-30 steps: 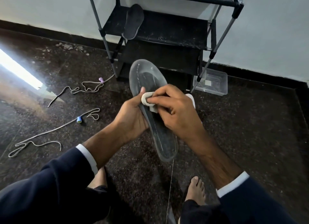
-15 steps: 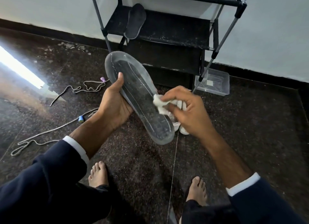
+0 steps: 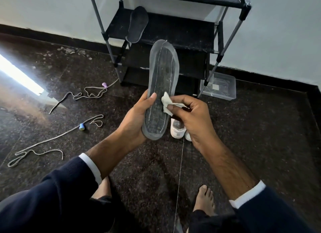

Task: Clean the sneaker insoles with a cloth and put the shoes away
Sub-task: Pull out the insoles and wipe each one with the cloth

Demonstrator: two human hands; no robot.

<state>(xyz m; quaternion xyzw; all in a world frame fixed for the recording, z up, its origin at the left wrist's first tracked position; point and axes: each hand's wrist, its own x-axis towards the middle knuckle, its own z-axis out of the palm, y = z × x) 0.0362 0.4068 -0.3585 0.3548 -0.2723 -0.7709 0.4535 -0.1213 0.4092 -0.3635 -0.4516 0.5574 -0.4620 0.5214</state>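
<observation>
My left hand grips a grey stitched insole by its lower half, holding it nearly upright in front of me. My right hand pinches a small white cloth against the insole's right side near the middle. White sneakers stand on the floor behind my right hand, mostly hidden by it. A second dark insole lies on the middle shelf of the black shoe rack.
Two loose laces with coloured tips lie on the dark speckled floor at left. A clear plastic box sits by the rack's right leg. My bare feet are below. White wall behind.
The insole has swung from tilted left back to nearly upright. My left hand shifted its grip to the heel end. The cloth moved up the insole's right side, uncovering the sneakers below.
</observation>
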